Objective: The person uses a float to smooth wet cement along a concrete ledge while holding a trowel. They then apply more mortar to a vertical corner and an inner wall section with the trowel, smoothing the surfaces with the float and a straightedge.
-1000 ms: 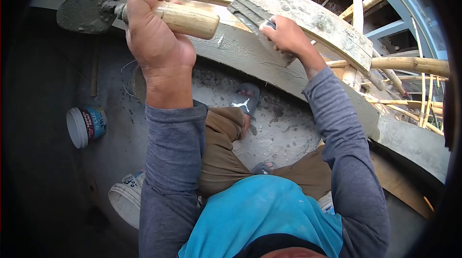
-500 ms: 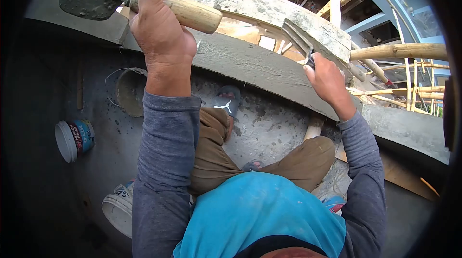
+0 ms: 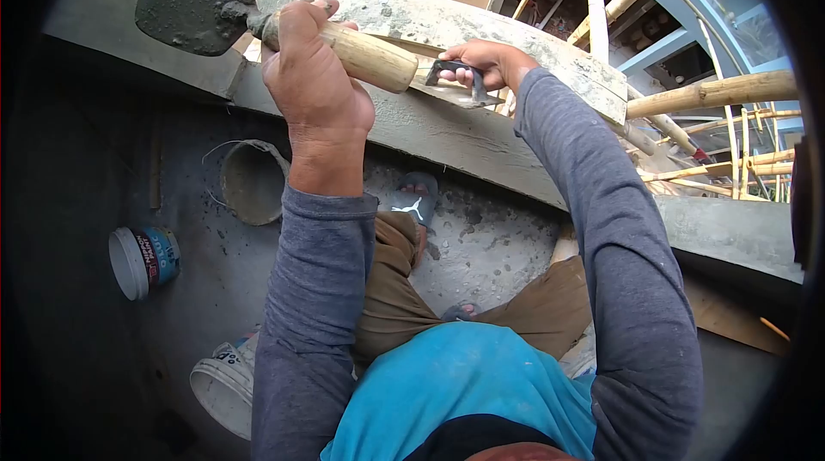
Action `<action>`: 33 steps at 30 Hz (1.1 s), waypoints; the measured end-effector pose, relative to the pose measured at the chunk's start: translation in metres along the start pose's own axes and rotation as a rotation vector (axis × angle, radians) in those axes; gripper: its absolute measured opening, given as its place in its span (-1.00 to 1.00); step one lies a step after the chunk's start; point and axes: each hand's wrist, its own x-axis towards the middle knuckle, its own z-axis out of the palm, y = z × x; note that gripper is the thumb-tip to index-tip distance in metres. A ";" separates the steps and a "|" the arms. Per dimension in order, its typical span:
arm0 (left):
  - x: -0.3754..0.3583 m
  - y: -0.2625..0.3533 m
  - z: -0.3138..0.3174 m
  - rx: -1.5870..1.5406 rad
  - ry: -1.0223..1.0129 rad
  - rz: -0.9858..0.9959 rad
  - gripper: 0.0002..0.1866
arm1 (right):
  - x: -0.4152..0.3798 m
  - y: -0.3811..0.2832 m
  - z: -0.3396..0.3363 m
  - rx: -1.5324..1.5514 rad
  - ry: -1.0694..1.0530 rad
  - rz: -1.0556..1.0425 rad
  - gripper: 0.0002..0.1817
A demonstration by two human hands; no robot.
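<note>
My left hand [image 3: 316, 79] is closed around the wooden handle of a pointed trowel [image 3: 199, 12]. Wet grey mortar coats its blade, which points left over the ledge. To the right of that handle, my right hand [image 3: 488, 64] grips the black handle of a plastering trowel [image 3: 475, 91]. Its flat metal plate is seen nearly edge-on at the far edge of the grey mortared ledge [image 3: 430, 128], partly hidden by the handle and fingers. Beyond the ledge runs a pale board [image 3: 550, 59] spattered with mortar.
Bamboo poles [image 3: 713, 93] crowd the right side beyond the ledge. A mortar-stained bucket [image 3: 254, 182] stands below the ledge; a paint bucket [image 3: 163, 255] and another white bucket [image 3: 225, 388] lie at left. My sandalled foot [image 3: 416, 196] rests on the spattered floor.
My right hand has swung left along the ledge with the plastering trowel, turning it from upright to flatter. My left hand and the pointed trowel appear slightly lower and farther right.
</note>
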 end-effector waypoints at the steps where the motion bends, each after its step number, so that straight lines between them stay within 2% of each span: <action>1: 0.001 -0.001 -0.001 -0.015 0.035 0.013 -0.79 | 0.008 -0.005 0.020 -0.003 -0.117 0.020 -0.74; 2: 0.000 0.004 -0.001 0.004 0.027 -0.022 -0.79 | 0.009 -0.006 0.040 0.005 -0.213 -0.042 -0.75; 3: 0.004 0.007 -0.003 0.012 0.037 -0.026 -0.79 | 0.010 -0.009 0.058 -0.085 -0.198 -0.162 -0.75; 5: 0.009 0.012 -0.013 -0.030 0.018 -0.002 -0.79 | 0.016 -0.015 0.083 -0.635 0.074 -0.377 -0.75; 6: 0.011 0.015 -0.016 0.004 0.030 0.043 -0.79 | 0.029 -0.016 0.090 -1.157 0.334 -0.586 -0.71; 7: 0.012 0.016 -0.019 0.011 0.043 0.044 -0.79 | 0.026 0.002 0.089 -1.413 0.668 -0.867 -0.73; 9: 0.016 0.017 -0.022 -0.027 0.055 0.090 -0.81 | 0.033 0.011 0.068 -1.694 0.571 -0.847 -0.76; 11: 0.019 0.016 -0.022 -0.030 0.052 0.121 -0.82 | 0.019 0.011 0.059 -1.942 0.397 -0.687 -0.81; 13: 0.017 0.015 -0.021 -0.024 0.070 0.101 -0.82 | 0.010 0.016 0.049 -1.951 0.434 -0.672 -0.80; 15: 0.025 0.014 -0.023 -0.020 0.093 0.120 -0.82 | -0.018 0.015 0.048 -1.789 0.385 -0.677 -0.77; 16: 0.028 0.012 -0.025 -0.012 0.118 0.135 -0.82 | -0.020 0.016 0.046 -1.731 0.497 -0.644 -0.71; 17: 0.029 0.010 -0.026 -0.012 0.127 0.134 -0.82 | -0.014 0.026 0.038 -1.541 0.623 -0.745 -0.64; 19: 0.027 0.006 -0.021 -0.024 0.113 0.149 -0.83 | -0.018 0.036 0.041 -1.176 0.618 -0.727 -0.58; 20: 0.019 0.003 -0.014 -0.029 0.097 0.117 -0.84 | -0.012 0.052 0.045 -1.014 0.634 -0.821 -0.53; 21: 0.007 -0.009 -0.011 -0.083 0.027 0.098 -0.81 | -0.014 0.062 0.061 -0.748 0.506 -0.613 -0.54; 22: -0.001 -0.012 0.008 -0.059 0.071 0.106 -0.78 | -0.020 0.074 0.081 -0.616 0.452 -0.539 -0.58; 23: -0.011 -0.026 0.013 0.018 -0.009 0.065 -0.79 | -0.010 0.095 0.091 -0.481 0.369 -0.661 -0.64; 24: -0.028 -0.042 0.019 0.277 -0.134 0.322 -0.87 | 0.070 0.144 0.065 -0.257 0.218 -0.877 -0.70; 25: -0.047 -0.031 0.033 0.173 -0.194 0.025 -0.86 | 0.050 0.147 0.101 -0.201 0.279 -0.803 -0.70; 27: -0.075 -0.027 0.044 0.128 -0.331 -0.219 -0.80 | 0.040 0.137 0.142 -0.111 0.344 -0.558 -0.69; 33: -0.090 -0.028 0.039 0.150 -0.457 -0.191 -0.78 | 0.087 0.131 0.191 -0.052 0.400 -0.514 -0.68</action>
